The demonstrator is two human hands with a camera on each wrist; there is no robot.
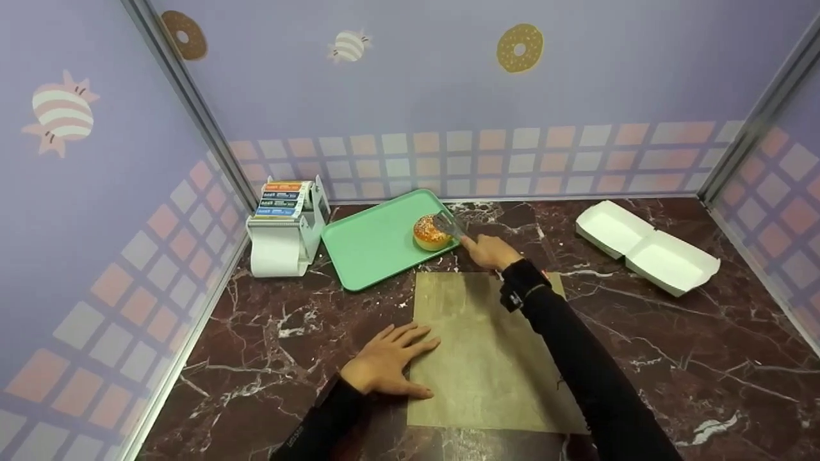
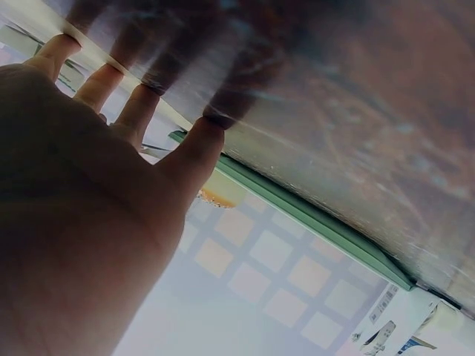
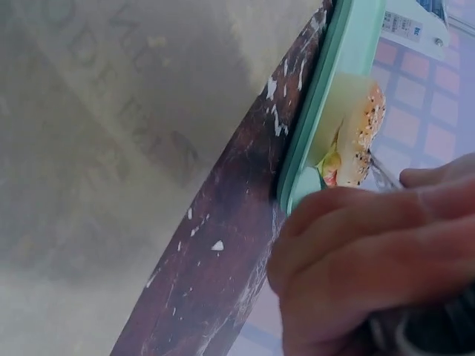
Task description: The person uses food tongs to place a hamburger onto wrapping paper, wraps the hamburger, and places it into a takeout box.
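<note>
One bun (image 1: 429, 235) on one tray (image 1: 371, 250); right hand (image 1: 492, 251) grips one utensil (image 1: 452, 226).

Left hand (image 1: 392, 362): palm down, fingers (image 1: 405, 334) spread and nearly straight, thumb (image 1: 413, 388) set apart and pointing right. Fingertips touch down; palm held higher. Left forearm (image 1: 320, 426), black-sleeved, enters from the bottom edge, only partly in view.
Right hand (image 1: 492, 251): farther forward than the left, fingers curled in a grip. Right forearm (image 1: 589, 365), also black-sleeved, extends diagonally forward and leftward from lower right.
</note>
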